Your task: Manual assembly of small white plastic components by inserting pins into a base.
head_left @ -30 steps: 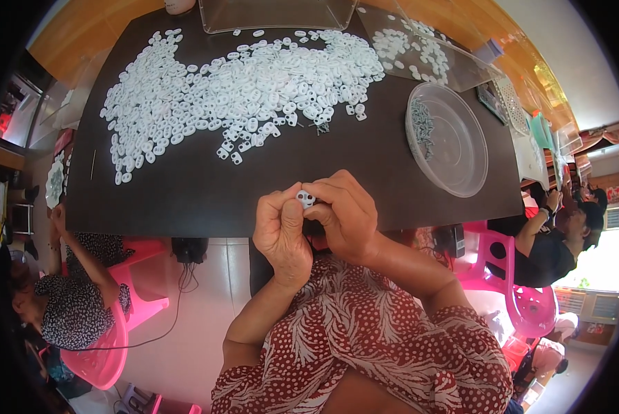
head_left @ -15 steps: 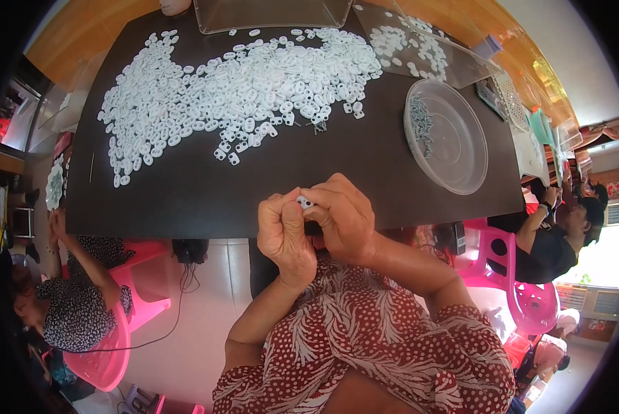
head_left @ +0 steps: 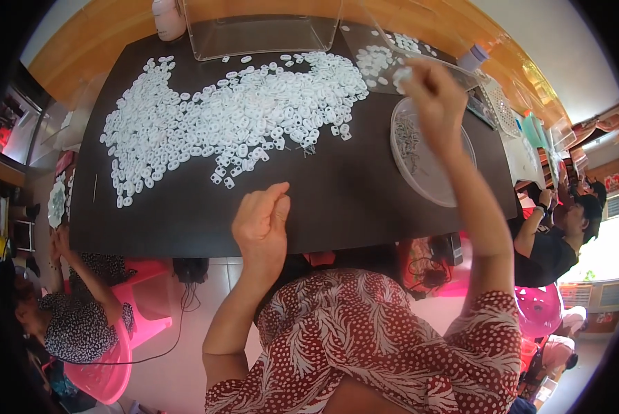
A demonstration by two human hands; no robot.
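Observation:
My left hand (head_left: 260, 224) is closed above the near edge of the dark table, thumb against the curled fingers; what it holds, if anything, is hidden. My right hand (head_left: 435, 100) reaches out to the far right, fingers curled, over the far rim of a round clear plastic tub (head_left: 442, 192) with small grey screws (head_left: 407, 145) in it. A small white plastic piece (head_left: 403, 74) shows at its fingertips, slightly blurred. Past it, more white pieces (head_left: 374, 61) lie spread at the table's far right. A large heap of white oval two-holed pieces (head_left: 247, 103) covers the table's far half.
A few loose screws (head_left: 309, 150) lie by the heap's near edge. A clear bin (head_left: 268, 54) and a pink bottle (head_left: 169, 21) stand at the back. A thin stick (head_left: 95, 188) is at the left. People sit on both sides, the left one on a pink chair (head_left: 147, 297).
My hands have parted from the white two-holed piece they held together. The right has swung far right and away from me; the left has shifted slightly left. The view has tilted up a little.

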